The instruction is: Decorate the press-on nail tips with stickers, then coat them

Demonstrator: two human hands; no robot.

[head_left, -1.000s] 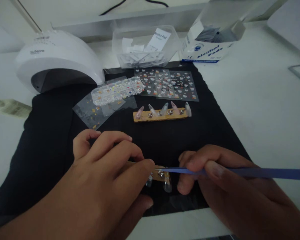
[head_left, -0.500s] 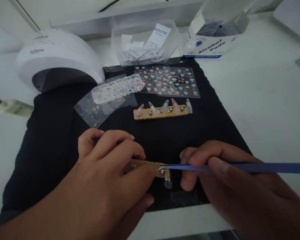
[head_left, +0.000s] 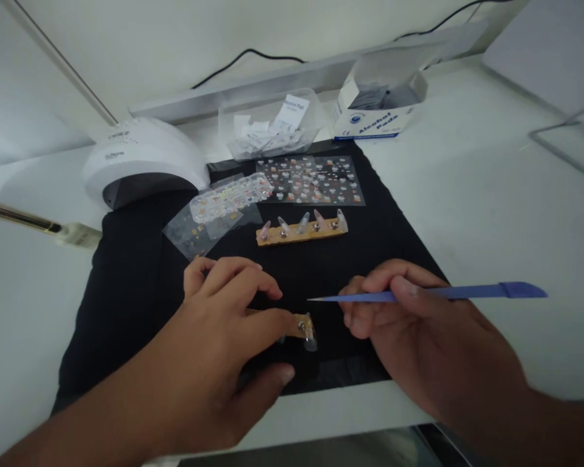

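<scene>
My left hand [head_left: 233, 331] is closed on a tan strip [head_left: 298, 323] low on the black cloth, covering most of it; a clear nail tip [head_left: 310, 341] shows at the strip's right end. Pinched in my right hand [head_left: 409, 318] is a blue pointed tool [head_left: 472, 292], its fine tip to the left, slightly above the strip and apart from it. Beyond my hands lies a second tan strip [head_left: 299, 238] bearing several pink and clear nail tips.
Sticker sheets [head_left: 338, 181] and a rhinestone case [head_left: 231, 198] lie on the black cloth [head_left: 141, 272]. Behind stand a white lamp [head_left: 146, 152], a clear bin [head_left: 228, 139] and an alcohol pad box [head_left: 374, 123]. A bottle [head_left: 80, 235] lies left.
The tool's tip has lifted off the strip, and my right hand has moved up with it. The view has shifted, showing more of the wall and the tool's far end.
</scene>
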